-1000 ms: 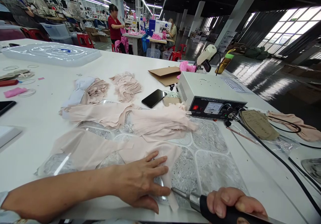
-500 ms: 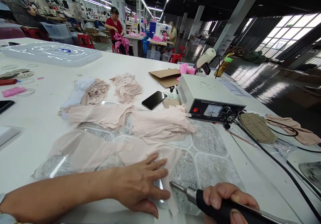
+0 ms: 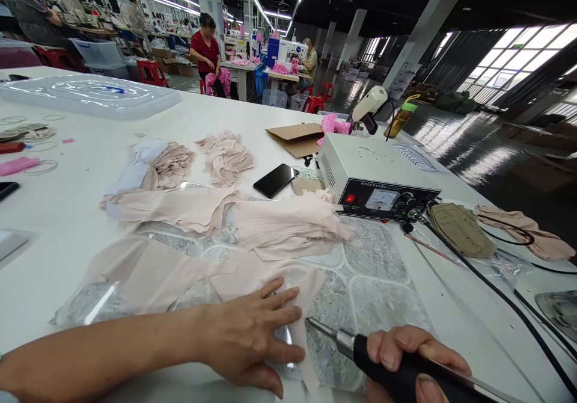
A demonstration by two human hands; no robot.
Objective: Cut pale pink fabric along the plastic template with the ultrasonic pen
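My left hand point(image 3: 255, 331) lies flat, fingers spread, on a pale pink fabric piece point(image 3: 270, 267) over a clear, grey-patterned plastic mat point(image 3: 387, 307). A narrow end of the fabric runs past my thumb toward the front edge. My right hand point(image 3: 406, 355) wraps around a black-handled handpiece point(image 3: 374, 361) with a pointed metal tip. That tip rests at or just beside the fabric's right edge, near my left fingertips; whether it touches cannot be made out. Another pink fabric piece point(image 3: 148, 264) lies to the left, meeting the first at a small overlap.
Behind are stacked pink pieces point(image 3: 288, 225), a phone point(image 3: 274, 180) and a control box point(image 3: 378, 174) with a dial. A black cable point(image 3: 487, 283) crosses the right side. A clear plastic lid point(image 3: 90, 96) lies at the far left. Other people work in the background.
The handpiece's tip has shifted slightly away from me along the fabric edge, and my right hand has moved a little right. My left hand stays pressed in nearly the same spot.
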